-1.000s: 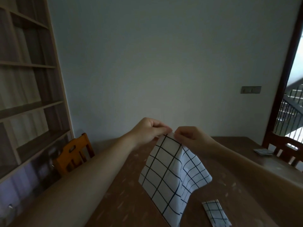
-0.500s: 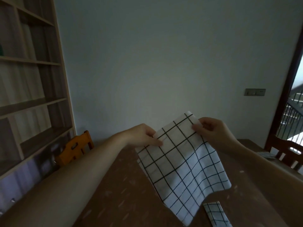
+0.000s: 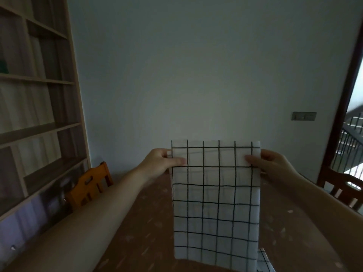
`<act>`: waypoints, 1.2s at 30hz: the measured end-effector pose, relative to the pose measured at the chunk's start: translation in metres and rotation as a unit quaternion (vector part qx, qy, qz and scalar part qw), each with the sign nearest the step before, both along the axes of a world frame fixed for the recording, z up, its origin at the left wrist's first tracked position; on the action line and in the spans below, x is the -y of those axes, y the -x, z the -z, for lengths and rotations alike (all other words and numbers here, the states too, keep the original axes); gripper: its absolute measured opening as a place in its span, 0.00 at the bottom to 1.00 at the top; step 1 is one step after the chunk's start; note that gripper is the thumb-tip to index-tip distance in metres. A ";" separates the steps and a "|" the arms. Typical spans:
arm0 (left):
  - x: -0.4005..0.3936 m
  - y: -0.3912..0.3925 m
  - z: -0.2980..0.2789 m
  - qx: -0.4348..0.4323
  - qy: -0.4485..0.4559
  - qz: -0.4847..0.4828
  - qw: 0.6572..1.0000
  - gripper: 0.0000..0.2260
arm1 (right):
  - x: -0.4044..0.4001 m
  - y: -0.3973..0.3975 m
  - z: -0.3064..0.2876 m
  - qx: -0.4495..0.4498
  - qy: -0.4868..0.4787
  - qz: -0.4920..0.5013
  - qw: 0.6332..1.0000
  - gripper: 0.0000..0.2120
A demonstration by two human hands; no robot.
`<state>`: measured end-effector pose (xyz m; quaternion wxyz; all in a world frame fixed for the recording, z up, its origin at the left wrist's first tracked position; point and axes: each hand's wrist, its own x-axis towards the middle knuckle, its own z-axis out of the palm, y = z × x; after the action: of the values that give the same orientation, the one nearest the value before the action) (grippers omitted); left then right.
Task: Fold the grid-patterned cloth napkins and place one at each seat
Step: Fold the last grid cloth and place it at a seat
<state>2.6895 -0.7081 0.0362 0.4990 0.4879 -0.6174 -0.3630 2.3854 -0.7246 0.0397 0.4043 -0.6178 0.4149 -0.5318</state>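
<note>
The left hand (image 3: 161, 163) and the right hand (image 3: 275, 165) each pinch a top side of the white napkin (image 3: 216, 203) with black lines. The 2 hands are apart. The napkin hangs flat in the air above the brown counter (image 3: 147, 222). An orange chair (image 3: 89, 185) stands at the left.

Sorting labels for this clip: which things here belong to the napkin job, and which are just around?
Job: held napkin, left hand, right hand, second napkin, table, chairs.
Around: bookshelf, wall switch, stair railing.
</note>
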 end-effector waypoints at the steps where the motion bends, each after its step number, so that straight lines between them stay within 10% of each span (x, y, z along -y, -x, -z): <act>1: 0.000 0.003 0.002 -0.027 0.002 -0.003 1.000 0.07 | 0.000 -0.001 0.000 -0.001 -0.011 -0.004 1.000 0.06; 18: 0.006 0.019 0.003 -0.183 0.031 0.022 0.982 0.11 | -0.008 -0.005 -0.013 0.072 -0.019 0.028 0.997 0.04; 36: -0.007 0.029 0.022 -0.031 0.000 0.023 0.999 0.06 | -0.013 0.004 -0.030 0.085 0.018 0.067 0.994 0.14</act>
<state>2.6604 -0.7012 0.0143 0.5097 0.4622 -0.6124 -0.3894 2.3813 -0.7111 0.0694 0.3908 -0.5484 0.4099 -0.6153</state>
